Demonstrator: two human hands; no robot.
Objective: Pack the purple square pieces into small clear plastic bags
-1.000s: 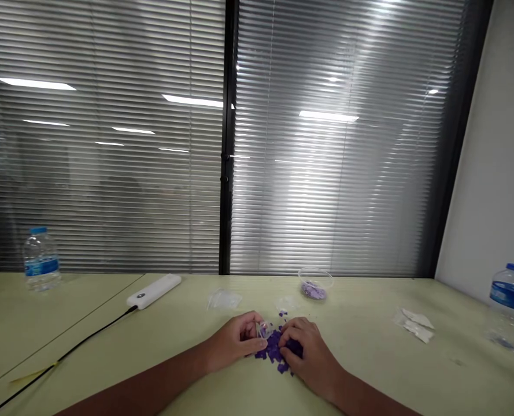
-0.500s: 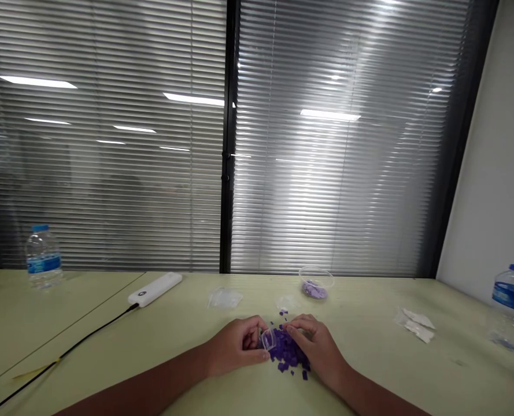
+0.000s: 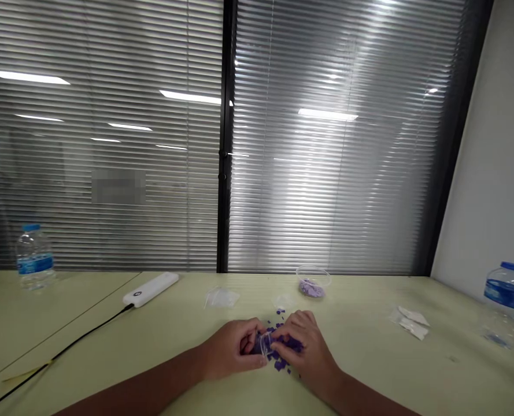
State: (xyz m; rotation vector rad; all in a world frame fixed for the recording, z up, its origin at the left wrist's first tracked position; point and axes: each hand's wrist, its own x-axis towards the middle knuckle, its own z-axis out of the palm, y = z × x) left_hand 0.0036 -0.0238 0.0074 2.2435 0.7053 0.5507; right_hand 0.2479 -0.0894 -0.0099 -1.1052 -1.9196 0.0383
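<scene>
My left hand (image 3: 231, 350) grips a small clear plastic container (image 3: 265, 344) between thumb and fingers, just above a scattered heap of small purple pieces (image 3: 283, 359). My right hand (image 3: 302, 345) comes in from the other side, its fingertips pressed against the container's edge. Both hands cover much of the heap. Whether the container holds any pieces is hidden.
A clear bowl of lilac pieces (image 3: 313, 282) and a clear plastic bag (image 3: 221, 299) lie beyond my hands. A white power bank (image 3: 150, 289) trails a black cable. Water bottles (image 3: 34, 257) stand at the far left and right, before window blinds.
My right hand has moved left, closer to my left hand, and now touches the container. The hands cover more of the purple heap, and the view has shifted slightly.
</scene>
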